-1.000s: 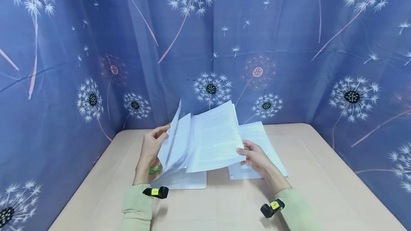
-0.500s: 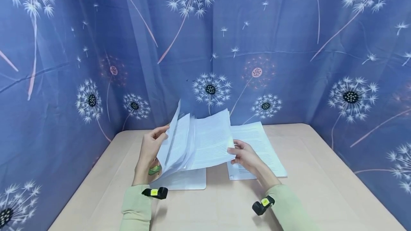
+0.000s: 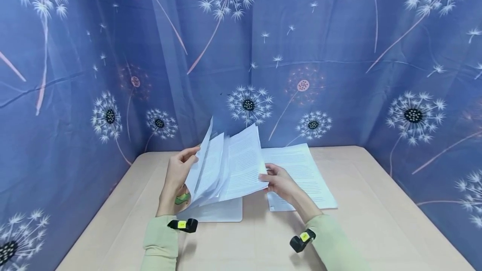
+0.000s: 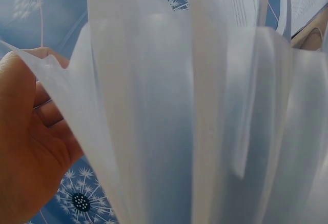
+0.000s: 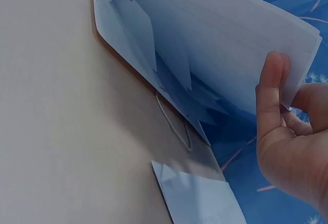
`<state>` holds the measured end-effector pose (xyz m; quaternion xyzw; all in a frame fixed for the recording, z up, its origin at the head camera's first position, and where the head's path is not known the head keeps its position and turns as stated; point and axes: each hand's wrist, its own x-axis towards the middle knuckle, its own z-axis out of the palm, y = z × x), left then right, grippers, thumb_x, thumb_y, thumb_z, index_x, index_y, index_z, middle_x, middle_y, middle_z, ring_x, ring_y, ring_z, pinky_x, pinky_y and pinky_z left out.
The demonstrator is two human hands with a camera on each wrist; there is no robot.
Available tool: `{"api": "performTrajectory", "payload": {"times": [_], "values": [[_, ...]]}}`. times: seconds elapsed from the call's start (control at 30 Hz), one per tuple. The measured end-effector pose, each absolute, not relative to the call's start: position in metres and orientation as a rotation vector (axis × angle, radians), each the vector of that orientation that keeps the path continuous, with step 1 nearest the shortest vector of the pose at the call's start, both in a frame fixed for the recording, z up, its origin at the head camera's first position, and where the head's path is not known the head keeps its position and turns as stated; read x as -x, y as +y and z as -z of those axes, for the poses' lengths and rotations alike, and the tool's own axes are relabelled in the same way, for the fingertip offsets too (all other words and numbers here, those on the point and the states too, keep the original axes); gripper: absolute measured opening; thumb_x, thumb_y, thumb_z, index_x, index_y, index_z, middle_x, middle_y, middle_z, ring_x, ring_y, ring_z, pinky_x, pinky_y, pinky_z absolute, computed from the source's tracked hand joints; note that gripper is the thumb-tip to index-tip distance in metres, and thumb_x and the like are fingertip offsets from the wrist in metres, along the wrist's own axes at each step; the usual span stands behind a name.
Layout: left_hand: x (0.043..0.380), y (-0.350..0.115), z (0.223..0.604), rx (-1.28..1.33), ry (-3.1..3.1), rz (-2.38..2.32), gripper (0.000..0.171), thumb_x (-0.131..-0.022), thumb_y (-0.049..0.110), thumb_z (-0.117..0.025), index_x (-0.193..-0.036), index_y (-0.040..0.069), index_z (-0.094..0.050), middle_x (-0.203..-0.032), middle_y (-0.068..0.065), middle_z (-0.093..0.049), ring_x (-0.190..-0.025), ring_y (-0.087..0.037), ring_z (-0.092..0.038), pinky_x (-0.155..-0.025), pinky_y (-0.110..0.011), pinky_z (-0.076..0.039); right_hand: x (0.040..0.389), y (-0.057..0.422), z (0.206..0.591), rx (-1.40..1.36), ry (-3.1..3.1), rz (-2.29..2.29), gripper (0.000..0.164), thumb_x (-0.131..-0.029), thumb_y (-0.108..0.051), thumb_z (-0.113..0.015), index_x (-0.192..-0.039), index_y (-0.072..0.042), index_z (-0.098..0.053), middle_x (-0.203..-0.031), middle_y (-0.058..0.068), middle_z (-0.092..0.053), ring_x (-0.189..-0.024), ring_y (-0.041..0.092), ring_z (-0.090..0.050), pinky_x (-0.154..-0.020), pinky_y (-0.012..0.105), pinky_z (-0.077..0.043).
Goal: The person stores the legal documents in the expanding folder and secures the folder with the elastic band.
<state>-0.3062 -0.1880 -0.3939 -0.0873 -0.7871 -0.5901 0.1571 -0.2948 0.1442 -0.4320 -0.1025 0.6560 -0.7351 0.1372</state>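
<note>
A folder (image 3: 226,211) with translucent plastic pockets lies on the table, its pockets fanned upward. My left hand (image 3: 177,175) pinches the edge of the leftmost plastic pocket (image 4: 92,80) and holds it up to the left. With thumb and fingers, my right hand (image 3: 280,182) grips the lower right corner of a thin stack of printed sheets (image 3: 244,158). In the right wrist view these sheets (image 5: 241,34) slant up from among the pockets, their left part hidden there. White paper edges also stand up out of other pockets in the left wrist view.
Another printed stack (image 3: 301,170) lies flat on the beige table (image 3: 256,246), right of the folder and partly behind my right hand. A thin elastic loop (image 5: 174,126) hangs from the folder's edge. A blue dandelion-print cloth (image 3: 320,53) surrounds the table's back and sides.
My right hand has moved left with the printed sheets, bringing them further in among the folder's pockets. More of the flat stack shows. My left hand has stayed in place.
</note>
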Motion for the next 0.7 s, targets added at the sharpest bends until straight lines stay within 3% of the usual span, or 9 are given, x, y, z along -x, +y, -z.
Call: {"api": "performTrajectory", "payload": {"times": [0.37, 0.7], "values": [[0.306, -0.186, 0.393, 0.241, -2.244, 1.686, 0.033, -0.095, 0.014, -0.057, -0.125, 0.013, -0.07, -0.131, -0.006, -0.067, -0.115, -0.022, -0.064, -0.084, -0.015, -0.051, 0.3, 0.124, 0.435, 0.348, 1.891, 2.134, 0.053, -0.094, 0.001, -0.058, -0.143, 0.01, -0.039, -0.106, 0.007, -0.068, -0.077, 0.011, -0.068, -0.06, 0.026, -0.057], [0.306, -0.185, 0.393, 0.244, -2.247, 1.686, 0.034, -0.095, 0.013, -0.055, -0.126, 0.013, -0.069, -0.131, -0.006, -0.067, -0.114, -0.022, -0.065, -0.085, -0.016, -0.051, 0.302, 0.11, 0.437, 0.358, 1.874, 2.136, 0.051, -0.093, 0.001, -0.059, -0.141, 0.009, -0.042, -0.102, 0.007, -0.069, -0.069, 0.011, -0.066, -0.056, 0.023, -0.055]]}}
